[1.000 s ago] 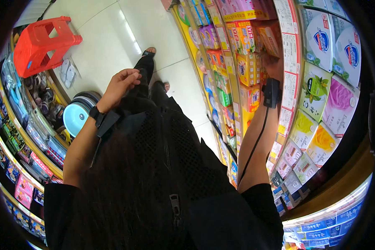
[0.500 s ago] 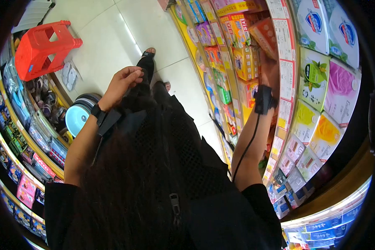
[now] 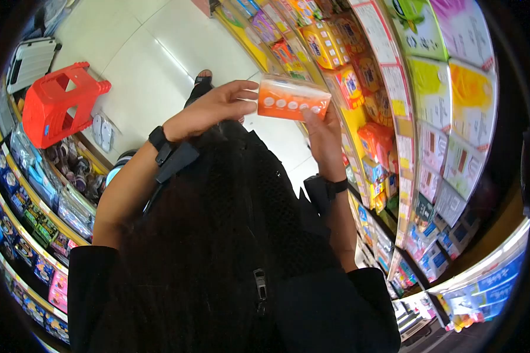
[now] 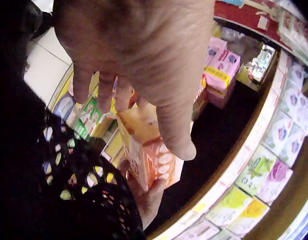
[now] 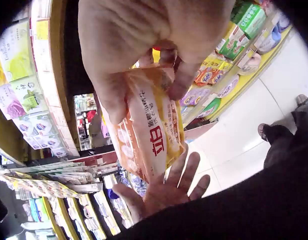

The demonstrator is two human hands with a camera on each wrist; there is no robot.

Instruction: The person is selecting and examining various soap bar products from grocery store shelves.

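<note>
The orange packet [image 3: 292,97] sits at upper centre of the head view. Right hand [image 3: 325,132] grips its right end; left hand [image 3: 215,106], fingers extended, touches its left end.

It was a shop, in an aisle between goods. Shelves [image 3: 359,117] on one side were packed with rows of boxed and bagged products, with price labels [image 3: 388,88] along their edges. Across the tiled floor [image 3: 159,53] stood another rack of packaged goods [image 3: 35,217], beside a red plastic stool [image 3: 59,103].
</note>
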